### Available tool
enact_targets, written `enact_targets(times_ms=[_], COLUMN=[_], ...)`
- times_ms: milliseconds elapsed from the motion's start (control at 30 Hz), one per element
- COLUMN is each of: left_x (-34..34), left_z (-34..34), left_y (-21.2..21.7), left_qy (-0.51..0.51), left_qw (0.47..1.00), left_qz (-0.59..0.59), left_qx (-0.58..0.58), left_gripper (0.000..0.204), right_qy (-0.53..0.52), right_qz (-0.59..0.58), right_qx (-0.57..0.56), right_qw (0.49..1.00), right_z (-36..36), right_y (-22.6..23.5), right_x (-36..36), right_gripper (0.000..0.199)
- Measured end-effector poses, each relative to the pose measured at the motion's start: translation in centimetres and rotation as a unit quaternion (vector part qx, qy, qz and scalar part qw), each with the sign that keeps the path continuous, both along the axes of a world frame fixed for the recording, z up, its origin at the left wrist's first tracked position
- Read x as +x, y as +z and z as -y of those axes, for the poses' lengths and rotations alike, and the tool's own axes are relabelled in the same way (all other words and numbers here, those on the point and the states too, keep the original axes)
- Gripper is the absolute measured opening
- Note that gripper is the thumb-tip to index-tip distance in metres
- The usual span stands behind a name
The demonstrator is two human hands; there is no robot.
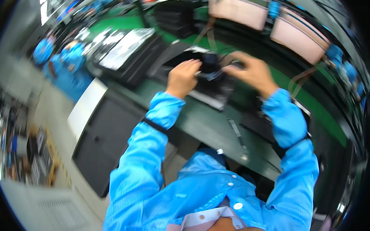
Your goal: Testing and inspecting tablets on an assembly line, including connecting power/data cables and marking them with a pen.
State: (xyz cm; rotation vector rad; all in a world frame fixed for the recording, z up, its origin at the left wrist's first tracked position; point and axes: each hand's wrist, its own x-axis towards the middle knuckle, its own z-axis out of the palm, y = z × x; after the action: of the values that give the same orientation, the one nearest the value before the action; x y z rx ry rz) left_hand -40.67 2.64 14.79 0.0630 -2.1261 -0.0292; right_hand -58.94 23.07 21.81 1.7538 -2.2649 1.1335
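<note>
Steady the glossy black panel [217,90] with your left hand [183,78] and move your right hand [253,73] gently, since blur means I cannot tell what either grips.

smock [206,188]: bright blue | buttons [238,206]: white, round | left sleeve [139,167]: black band [155,126] | collar [191,217]: pale, seemingly pinkish

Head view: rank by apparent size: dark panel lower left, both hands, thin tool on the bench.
1. Dark panel
2. Left hand and right hand: too close to rank; the right is blurred.
3. Thin tool
</note>
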Motion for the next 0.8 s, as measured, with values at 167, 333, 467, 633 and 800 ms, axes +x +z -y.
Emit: enact_targets(times_ms=[167,333,467,633,800], left_x=[12.0,29.5,37.5,40.2,39.9], left_z=[-2.0,3.9,7.7,9.2,8.3], left_y=[5.1,5.9,-0.6,-4.7,-3.7], left_qy=[0.173,-0.06,0.064,0.037,0.042], left_qw=[0.94,0.634,0.549,0.51,0.507], left_qz=[-0.212,-0.288,-0.252,-0.253,-0.262], left_qx=[0.203,0.716,0.794,0.821,0.82], left_gripper=[0.022,0.023,0.04,0.033,0.039], right_qy=[-0.162,-0.252,-0.292,-0.28,-0.284], right_qz=[-0.19,-0.115,-0.108,-0.135,-0.115], right_qx=[-0.091,-0.039,-0.023,-0.035,0.049], right_qw=[0.964,0.96,0.95,0.95,0.951], right_z=[-5.9,-10.7,-12.0,-10.7,-9.7], right_y=[-2.0,-8.9,-11.3,-11.5,-11.6], right_x=[0.6,-0.6,-0.9,0.2,0.8], right_gripper=[0.052,0.058,0.065,0.06,0.056])
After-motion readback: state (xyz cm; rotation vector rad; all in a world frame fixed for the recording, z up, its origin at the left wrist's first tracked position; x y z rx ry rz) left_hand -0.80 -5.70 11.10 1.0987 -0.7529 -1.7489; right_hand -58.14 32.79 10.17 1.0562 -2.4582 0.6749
